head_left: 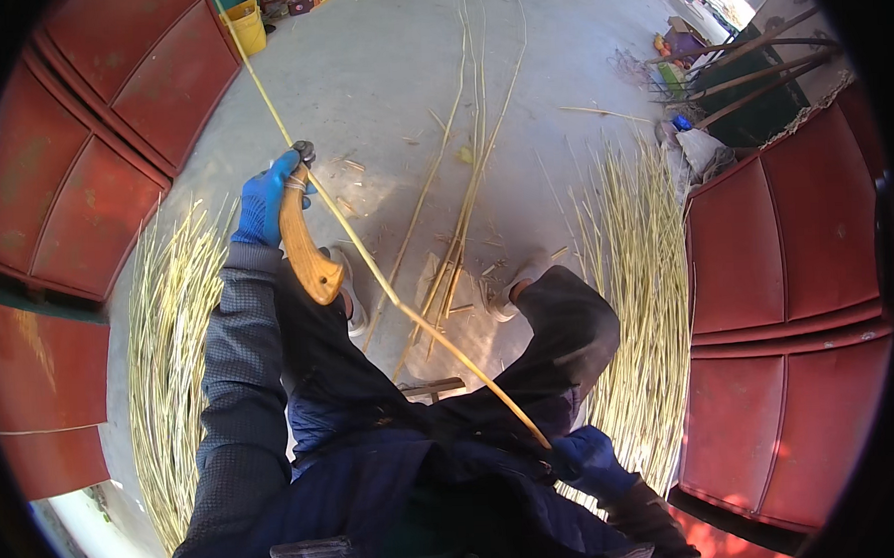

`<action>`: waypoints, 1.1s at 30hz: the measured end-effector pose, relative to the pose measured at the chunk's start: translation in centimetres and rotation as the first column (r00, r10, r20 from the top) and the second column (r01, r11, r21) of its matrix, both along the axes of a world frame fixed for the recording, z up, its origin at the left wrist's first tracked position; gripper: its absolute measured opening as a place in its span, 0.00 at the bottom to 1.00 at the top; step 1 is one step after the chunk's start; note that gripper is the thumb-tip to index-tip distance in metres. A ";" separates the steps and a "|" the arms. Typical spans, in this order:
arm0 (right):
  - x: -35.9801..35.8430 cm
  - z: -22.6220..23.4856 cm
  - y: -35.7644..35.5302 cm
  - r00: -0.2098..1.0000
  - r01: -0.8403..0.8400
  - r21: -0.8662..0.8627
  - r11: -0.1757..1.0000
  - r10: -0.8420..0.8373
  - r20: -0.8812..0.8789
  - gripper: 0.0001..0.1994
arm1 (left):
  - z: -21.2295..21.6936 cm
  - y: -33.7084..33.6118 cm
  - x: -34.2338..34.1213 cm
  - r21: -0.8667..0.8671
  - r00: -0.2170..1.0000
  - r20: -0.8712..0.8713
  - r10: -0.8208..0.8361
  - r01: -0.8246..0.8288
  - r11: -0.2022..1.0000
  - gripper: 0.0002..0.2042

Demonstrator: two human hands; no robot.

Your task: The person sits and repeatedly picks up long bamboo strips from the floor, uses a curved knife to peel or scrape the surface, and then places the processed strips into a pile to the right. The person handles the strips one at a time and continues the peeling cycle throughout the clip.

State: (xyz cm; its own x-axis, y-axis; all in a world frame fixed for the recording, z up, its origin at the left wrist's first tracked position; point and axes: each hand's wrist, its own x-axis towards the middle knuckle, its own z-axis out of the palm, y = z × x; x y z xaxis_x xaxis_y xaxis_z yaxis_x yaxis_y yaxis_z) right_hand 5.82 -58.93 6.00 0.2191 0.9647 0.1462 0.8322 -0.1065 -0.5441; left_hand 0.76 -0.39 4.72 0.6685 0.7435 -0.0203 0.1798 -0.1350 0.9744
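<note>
My left hand (262,202), in a blue glove, is closed around a tool with a curved wooden handle (308,253). The tool's dark metal end shows above my fingers, but its exact kind is unclear. A long, thin pale stalk (372,270) comes down from the upper left, passing close against the tool and my left fingers. Partway along it bends slightly, then turns browner toward its lower end. There my right hand (590,462), also gloved in blue, grips it beside my right hip.
Bundles of pale stalks lie on my left (171,361) and right (636,301). Several peeled stalks (468,193) stretch over the grey floor between my feet. Red metal doors (69,186) flank both sides. A yellow bucket (247,28) stands far left; poles (767,71) lean far right.
</note>
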 end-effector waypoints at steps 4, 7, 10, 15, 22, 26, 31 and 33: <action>0.4 1.0 -1.0 0.985 0.094 -0.012 0.995 -0.095 -0.141 0.18 | -0.1 -3.3 1.1 0.128 0.982 -0.012 -0.188 0.188 0.974 0.19; 2.3 0.9 4.6 0.890 0.227 -0.155 0.962 -0.269 -0.367 0.23 | 0.6 -9.2 2.4 -0.305 0.973 0.136 -0.188 0.222 0.926 0.20; 3.3 -0.6 12.5 0.817 0.249 0.000 0.969 -0.210 -0.538 0.20 | 0.7 -14.8 3.4 -0.455 0.970 0.100 -0.223 0.244 0.856 0.17; 2.8 -4.4 20.0 0.820 0.395 -0.037 0.918 -0.370 -0.436 0.12 | -1.8 -18.7 2.6 -0.417 0.948 0.014 -0.318 0.294 0.860 0.15; -0.6 -2.2 9.9 0.992 0.108 -0.003 0.994 -0.108 -0.060 0.06 | -1.6 -4.8 2.2 -0.196 0.996 -0.069 -0.064 0.049 0.979 0.22; -0.6 0.2 2.3 0.994 0.020 -0.097 0.995 -0.030 -0.107 0.12 | -0.6 2.4 0.6 -0.202 0.992 -0.050 0.117 -0.125 0.971 0.22; 0.5 0.6 5.7 0.831 0.128 -0.274 0.953 -0.254 -0.495 0.25 | -2.5 -2.3 1.0 0.513 0.932 -0.128 -0.339 0.355 0.781 0.19; 0.9 -0.1 9.9 0.912 0.226 -0.076 0.971 -0.238 -0.335 0.24 | -3.1 -6.8 2.2 0.141 0.925 0.012 -0.379 0.374 0.917 0.18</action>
State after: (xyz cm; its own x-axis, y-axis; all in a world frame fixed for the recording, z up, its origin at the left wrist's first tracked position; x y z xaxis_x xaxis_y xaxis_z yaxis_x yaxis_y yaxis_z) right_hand 6.68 -49.06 5.90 0.4677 0.8839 -0.0096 0.5480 -0.2984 -0.7815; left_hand 2.96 -7.16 1.63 0.8978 0.4306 0.0929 0.0529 -0.3147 0.9477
